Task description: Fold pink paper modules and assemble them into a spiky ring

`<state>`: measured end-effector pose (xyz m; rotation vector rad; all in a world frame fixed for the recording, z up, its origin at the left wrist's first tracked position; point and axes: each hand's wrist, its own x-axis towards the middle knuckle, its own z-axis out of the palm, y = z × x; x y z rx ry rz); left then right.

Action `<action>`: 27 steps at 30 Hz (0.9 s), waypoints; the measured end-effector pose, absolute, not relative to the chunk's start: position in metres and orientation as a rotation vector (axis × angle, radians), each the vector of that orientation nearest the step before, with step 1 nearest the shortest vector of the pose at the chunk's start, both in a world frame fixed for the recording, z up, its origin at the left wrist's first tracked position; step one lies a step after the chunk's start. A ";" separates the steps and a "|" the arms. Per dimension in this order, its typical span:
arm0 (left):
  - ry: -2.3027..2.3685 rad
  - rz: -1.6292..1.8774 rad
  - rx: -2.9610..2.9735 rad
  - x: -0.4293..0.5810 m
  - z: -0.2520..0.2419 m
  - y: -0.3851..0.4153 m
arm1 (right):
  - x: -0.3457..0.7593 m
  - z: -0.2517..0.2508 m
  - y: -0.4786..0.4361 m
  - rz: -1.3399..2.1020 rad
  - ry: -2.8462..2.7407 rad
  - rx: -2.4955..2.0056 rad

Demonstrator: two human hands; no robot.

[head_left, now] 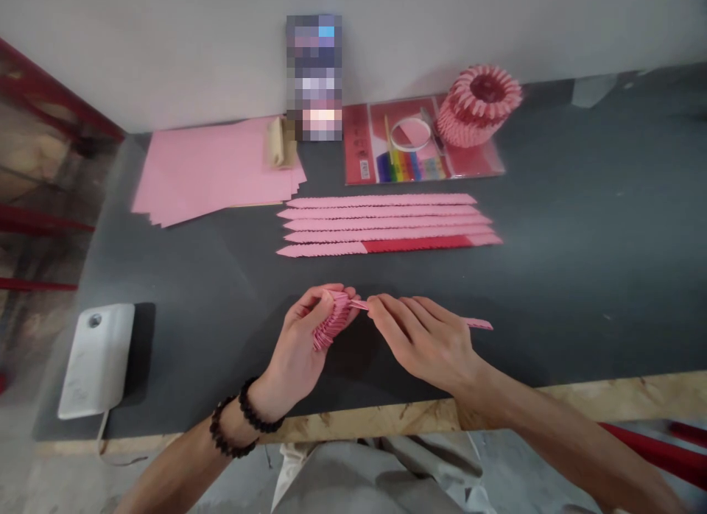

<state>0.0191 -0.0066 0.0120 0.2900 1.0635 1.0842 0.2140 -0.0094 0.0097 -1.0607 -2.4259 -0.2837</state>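
A: Head view. Hands?
B: Your left hand (pixel 301 352): thumb pressed on one pleated pink piece (pixel 330 326), fingers curled behind it. Held over the near side of the dark table (pixel 579 278). Your right hand (pixel 431 337): fingers bent, close together, closed about one narrow pink strip (pixel 479 324), showing at both sides of the hand; its inner end lies at the pleated piece, joined or merely touching, cannot tell. Right thumb: hidden.

A: Same view. Done?
B: One round pink vessel (pixel 478 113), upright on a flat packet (pixel 359 146); seemingly complete. Your pleated piece: a short curved section, judged well begun.

A: Left?
B: Five pink rows (pixel 387 224), side by side, nearest one partly red; judged folded stock not yet used. One pile of pink sheets (pixel 210 168), lying flat, apparently unfolded.
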 end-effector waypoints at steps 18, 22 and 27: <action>0.926 0.983 0.257 0.026 0.015 -0.021 | 0.220 0.019 -0.004 -0.129 -2.260 -1.017; 0.914 0.973 0.272 0.026 0.014 -0.021 | 0.220 0.017 -0.004 -0.210 -2.285 -1.021; 0.976 0.969 0.299 0.026 0.015 -0.022 | 0.221 0.020 -0.004 -0.430 -2.317 -0.901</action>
